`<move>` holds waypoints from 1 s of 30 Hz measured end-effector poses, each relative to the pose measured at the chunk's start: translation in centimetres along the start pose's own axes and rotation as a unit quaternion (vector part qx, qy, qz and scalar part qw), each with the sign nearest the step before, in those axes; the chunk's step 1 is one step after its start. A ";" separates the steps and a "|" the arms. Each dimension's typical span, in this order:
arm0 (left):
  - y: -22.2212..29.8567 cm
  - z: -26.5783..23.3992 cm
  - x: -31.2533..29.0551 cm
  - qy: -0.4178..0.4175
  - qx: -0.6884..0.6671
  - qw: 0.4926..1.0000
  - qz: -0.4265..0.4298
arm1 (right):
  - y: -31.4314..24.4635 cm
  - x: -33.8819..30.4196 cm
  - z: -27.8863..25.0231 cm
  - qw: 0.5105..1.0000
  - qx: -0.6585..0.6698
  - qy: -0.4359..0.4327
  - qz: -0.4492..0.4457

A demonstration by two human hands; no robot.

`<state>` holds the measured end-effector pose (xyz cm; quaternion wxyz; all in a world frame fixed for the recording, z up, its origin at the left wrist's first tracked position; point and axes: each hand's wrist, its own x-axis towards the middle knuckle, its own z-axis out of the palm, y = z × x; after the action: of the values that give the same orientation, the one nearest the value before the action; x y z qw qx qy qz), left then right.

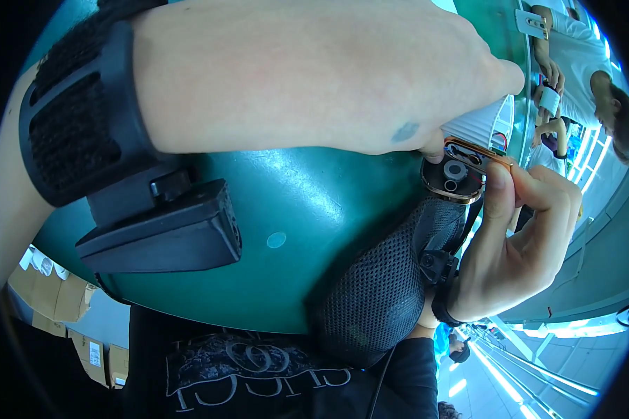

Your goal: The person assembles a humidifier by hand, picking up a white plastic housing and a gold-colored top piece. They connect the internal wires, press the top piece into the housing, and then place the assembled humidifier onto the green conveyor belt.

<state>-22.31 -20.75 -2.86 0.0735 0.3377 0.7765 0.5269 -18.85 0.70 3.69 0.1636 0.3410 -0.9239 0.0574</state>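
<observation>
Left hand (328, 77) fingertips behind small device (458, 171)

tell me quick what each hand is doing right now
Left hand: closed, fingertips pinching the small copper-rimmed black rectangular part from above.
Right hand: closed, gripping the same part from its right side, over the green table.

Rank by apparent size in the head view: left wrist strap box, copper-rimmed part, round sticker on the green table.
1. Black box on the left wrist strap, largest, though it sits very near the camera, so this is inflated.
2. Copper-rimmed part, pinched between left hand and right hand.
3. Round sticker on the green table, smallest.
</observation>
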 end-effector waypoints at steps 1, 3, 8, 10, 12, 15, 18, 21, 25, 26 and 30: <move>0.0 0.1 0.0 0.005 0.003 1.000 0.000 | 0.0 0.0 0.0 1.000 -0.002 0.004 -0.002; 0.1 0.3 -0.1 0.014 0.007 1.000 -0.001 | 0.0 -0.1 0.1 1.000 -0.007 0.011 -0.005; 0.0 0.9 -0.4 0.039 0.017 0.999 0.001 | 0.1 0.0 0.2 1.000 -0.006 -0.007 -0.016; 0.2 1.0 -0.4 0.048 0.024 0.999 -0.001 | 0.4 -0.1 -0.6 0.999 -0.023 -0.003 -0.023; 0.3 1.1 -0.4 0.056 0.031 0.998 -0.002 | 0.7 0.0 -1.2 0.999 -0.030 -0.001 -0.026; 0.3 1.5 -0.5 0.069 0.038 0.997 -0.002 | 0.9 0.4 -1.9 0.996 -0.054 -0.033 -0.063; 0.2 1.9 -0.5 0.080 0.044 0.996 -0.002 | 1.1 0.4 -2.6 0.997 -0.045 -0.037 -0.058; 0.2 2.4 -0.4 0.092 0.051 0.994 0.000 | 1.4 0.2 -2.7 0.997 -0.037 -0.033 -0.054; 0.2 3.0 -0.2 0.110 0.065 0.992 0.006 | 1.5 0.1 -2.8 0.998 -0.032 -0.019 -0.056; 0.1 3.1 -0.2 0.115 0.069 0.991 0.007 | 1.4 0.1 -2.8 0.998 -0.035 -0.016 -0.058; -0.2 3.5 0.2 0.138 0.086 0.987 0.015 | 1.1 0.2 -2.7 0.997 -0.038 -0.010 -0.062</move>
<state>-20.87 -18.01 -4.47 -0.0719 0.2783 0.8164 0.5009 -19.02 1.99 6.28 0.1708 0.3915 -0.9042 0.0087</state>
